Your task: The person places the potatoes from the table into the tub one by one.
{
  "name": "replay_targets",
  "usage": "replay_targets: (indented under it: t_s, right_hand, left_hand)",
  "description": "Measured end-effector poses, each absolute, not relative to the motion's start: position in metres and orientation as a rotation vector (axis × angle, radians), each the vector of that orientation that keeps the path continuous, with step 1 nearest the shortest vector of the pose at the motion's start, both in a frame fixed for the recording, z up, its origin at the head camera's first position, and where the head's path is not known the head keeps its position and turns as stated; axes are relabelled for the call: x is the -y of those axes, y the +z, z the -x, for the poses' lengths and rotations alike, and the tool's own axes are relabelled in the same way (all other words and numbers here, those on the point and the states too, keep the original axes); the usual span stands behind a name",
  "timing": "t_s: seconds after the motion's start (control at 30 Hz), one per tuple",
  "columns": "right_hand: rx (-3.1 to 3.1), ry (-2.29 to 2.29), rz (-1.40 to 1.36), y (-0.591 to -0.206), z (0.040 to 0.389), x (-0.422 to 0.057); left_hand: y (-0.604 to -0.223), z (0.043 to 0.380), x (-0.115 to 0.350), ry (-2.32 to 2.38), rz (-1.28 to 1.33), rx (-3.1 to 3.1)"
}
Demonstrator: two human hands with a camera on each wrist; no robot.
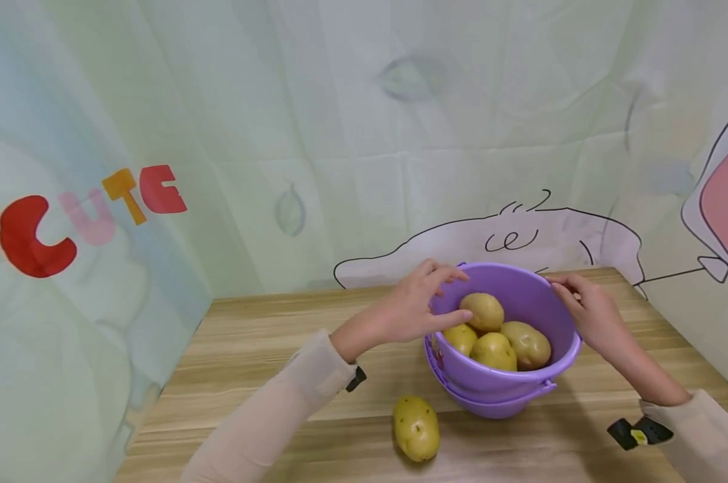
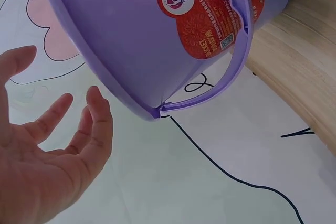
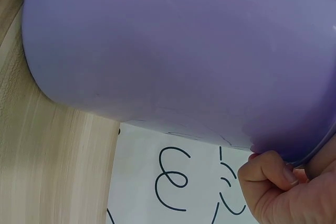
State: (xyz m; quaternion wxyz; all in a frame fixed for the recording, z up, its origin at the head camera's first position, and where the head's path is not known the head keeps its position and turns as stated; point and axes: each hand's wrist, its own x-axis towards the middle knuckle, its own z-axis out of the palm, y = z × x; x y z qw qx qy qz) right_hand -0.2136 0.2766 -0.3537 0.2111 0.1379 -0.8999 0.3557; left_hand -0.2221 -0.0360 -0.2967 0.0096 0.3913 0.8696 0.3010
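A purple bucket with several yellow potatoes inside stands on the wooden table. My left hand is over the bucket's left rim, its fingers spread and slightly bent, the thumb close to the topmost potato. In the left wrist view that hand holds nothing, beside the rim. On the far right side, my right hand grips the bucket's rim; the right wrist view shows its curled fingers at the edge. One more potato lies on the table in front of the bucket.
The wooden table ends at a pale printed cloth behind and on both sides. The bucket's purple handle hangs down along its outer wall, near a red label.
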Motion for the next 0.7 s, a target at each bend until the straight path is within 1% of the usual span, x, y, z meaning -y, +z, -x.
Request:
replay_targets:
  t_s: [0.17,0.7]
  right_hand:
    - [2.502,0.991,-0.38,-0.353,0.213,-0.276]
    - [2.515,0.977,-0.369,-0.353,0.212,-0.276]
  left_hand:
    - [-0.299,0.219,0.044,1.013,-1.196,-2.686]
    - [-0.302,0.213,0.071,0.993,-1.188,-2.721]
